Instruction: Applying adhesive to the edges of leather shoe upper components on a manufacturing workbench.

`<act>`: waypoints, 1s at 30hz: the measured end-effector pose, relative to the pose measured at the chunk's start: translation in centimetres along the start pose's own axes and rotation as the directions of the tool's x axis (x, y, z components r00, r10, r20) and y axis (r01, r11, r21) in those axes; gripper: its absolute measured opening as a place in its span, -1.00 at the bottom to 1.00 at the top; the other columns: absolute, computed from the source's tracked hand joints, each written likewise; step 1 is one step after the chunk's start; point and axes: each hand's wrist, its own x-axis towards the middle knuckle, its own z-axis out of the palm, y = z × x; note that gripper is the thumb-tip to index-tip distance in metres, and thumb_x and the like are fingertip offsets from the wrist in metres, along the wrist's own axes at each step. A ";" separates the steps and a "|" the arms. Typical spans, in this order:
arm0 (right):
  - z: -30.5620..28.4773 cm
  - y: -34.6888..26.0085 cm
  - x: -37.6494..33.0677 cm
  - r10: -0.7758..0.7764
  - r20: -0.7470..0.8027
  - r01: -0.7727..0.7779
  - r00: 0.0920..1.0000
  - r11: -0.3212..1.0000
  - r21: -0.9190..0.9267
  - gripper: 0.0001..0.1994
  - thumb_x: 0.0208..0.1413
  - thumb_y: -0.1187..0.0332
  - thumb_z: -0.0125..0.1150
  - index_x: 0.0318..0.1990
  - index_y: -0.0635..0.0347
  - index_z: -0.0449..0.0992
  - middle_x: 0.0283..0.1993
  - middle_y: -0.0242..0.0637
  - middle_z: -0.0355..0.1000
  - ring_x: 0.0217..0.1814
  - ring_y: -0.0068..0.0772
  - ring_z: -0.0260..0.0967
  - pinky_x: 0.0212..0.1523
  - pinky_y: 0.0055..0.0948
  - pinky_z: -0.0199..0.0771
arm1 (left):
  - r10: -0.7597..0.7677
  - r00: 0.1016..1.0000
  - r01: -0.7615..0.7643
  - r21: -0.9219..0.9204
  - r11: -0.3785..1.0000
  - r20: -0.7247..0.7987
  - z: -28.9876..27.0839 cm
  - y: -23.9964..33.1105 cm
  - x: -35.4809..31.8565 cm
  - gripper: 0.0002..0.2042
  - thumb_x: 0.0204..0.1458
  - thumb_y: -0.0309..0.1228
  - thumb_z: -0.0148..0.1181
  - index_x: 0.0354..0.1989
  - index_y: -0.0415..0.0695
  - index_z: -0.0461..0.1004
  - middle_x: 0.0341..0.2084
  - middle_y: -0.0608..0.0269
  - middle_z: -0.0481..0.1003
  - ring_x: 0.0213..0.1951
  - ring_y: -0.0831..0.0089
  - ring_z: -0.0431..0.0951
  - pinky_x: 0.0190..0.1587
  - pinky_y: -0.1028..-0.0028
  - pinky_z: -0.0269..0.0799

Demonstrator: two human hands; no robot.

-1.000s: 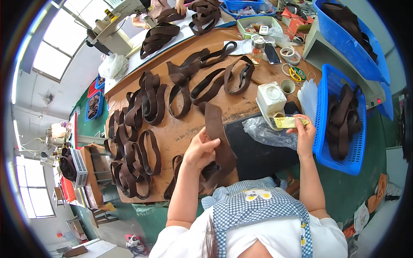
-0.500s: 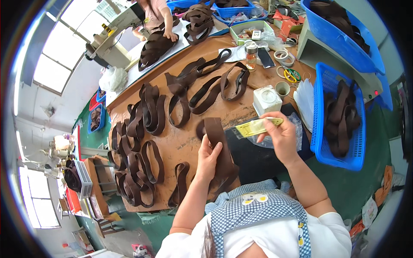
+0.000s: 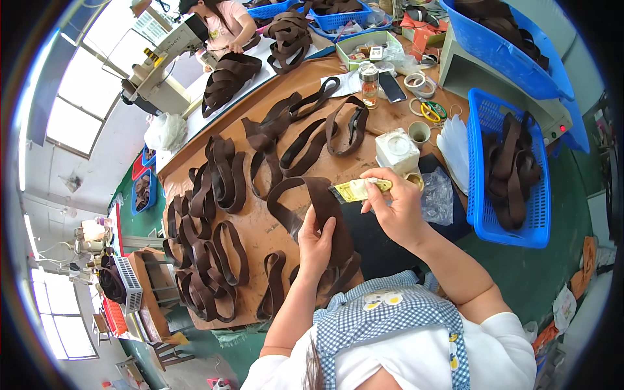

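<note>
Far left: low shelving (image 3: 133, 286) on the green floor beside the brown worktable (image 3: 260, 227). On the table's left half: many dark brown strap loops (image 3: 208, 260), overlapping in heaps, some lying flat, some stacked. Centre: one brown strap (image 3: 318, 205), bent into an open loop, its near end running under the left hand (image 3: 316, 244); that hand lies palm down on it, fingers spread and flat, pinning rather than gripping. Further loops (image 3: 305, 130) lie beyond, toward the far edge. Just right of the strap: right hand (image 3: 396, 208), fingers curled and pinched on the handle of a yellow-stained brush (image 3: 354, 190), whose bristle end points left and touches or nearly touches the strap's upper right edge; contact cannot be told for certain. Behind the right hand: white square tub (image 3: 396, 149), small cup (image 3: 419, 133), glass jar (image 3: 369, 84), tape rolls (image 3: 416, 81). Right: blue basket (image 3: 484, 214) holding more brown straps, on the green surface. Far top: another person (image 3: 224, 23) at a sewing machine (image 3: 159, 62).
</note>
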 end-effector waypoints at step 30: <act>-6.4 3.6 -6.0 0.089 -0.126 -0.117 0.988 0.963 -0.243 -0.90 0.23 0.51 0.05 -0.20 0.35 0.47 -0.49 -0.26 0.47 -0.58 -0.53 0.48 -0.55 -0.56 0.43 | -0.508 0.817 0.562 -0.575 0.595 0.274 -4.9 -1.2 2.5 -0.63 0.20 -0.51 0.05 0.13 -0.47 0.31 0.06 -0.02 0.46 0.08 0.27 0.50 0.19 0.38 0.37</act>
